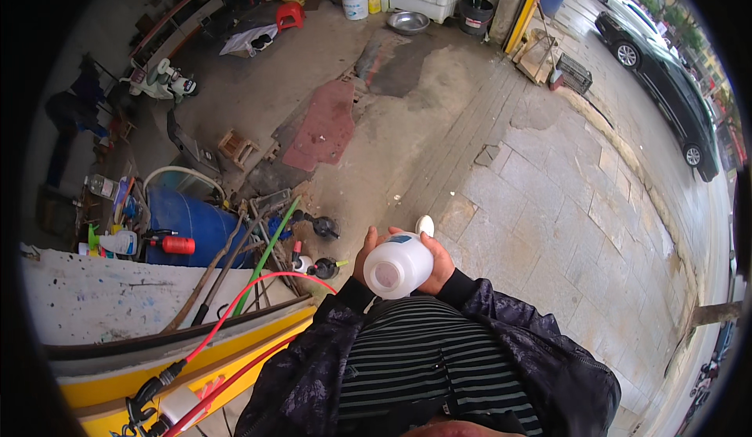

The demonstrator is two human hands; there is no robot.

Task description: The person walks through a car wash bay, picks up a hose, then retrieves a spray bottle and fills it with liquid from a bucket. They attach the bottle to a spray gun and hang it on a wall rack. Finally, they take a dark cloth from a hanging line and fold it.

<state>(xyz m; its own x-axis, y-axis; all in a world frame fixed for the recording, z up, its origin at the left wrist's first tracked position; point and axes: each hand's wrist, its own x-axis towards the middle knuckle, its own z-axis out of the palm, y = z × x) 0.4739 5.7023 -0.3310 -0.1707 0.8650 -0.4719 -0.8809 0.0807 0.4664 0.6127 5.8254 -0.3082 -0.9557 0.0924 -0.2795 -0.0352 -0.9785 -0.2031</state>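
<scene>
A translucent white plastic bottle [411, 261] with a blue label lies between my two hands, its round opening or base end tilted up towards me. My left hand [365, 255] holds it from the left side. On its other side, my right hand [442, 264] grips it with the fingers around the wall. Just beyond the bottle, a white shoe [425, 225] shows on the ground. Spray bottles with dark bodies, one of them a black bottle [324, 268], stand on the floor to the left of my hands.
A blue plastic barrel [194, 219], a green pole [267, 255] and a red hose [235, 302] are at the left. Further off stand a small wooden stool [237, 148], a red plastic stool [290, 15], a metal basin [408, 22] and buckets. A dark car [664, 90] is parked at the right.
</scene>
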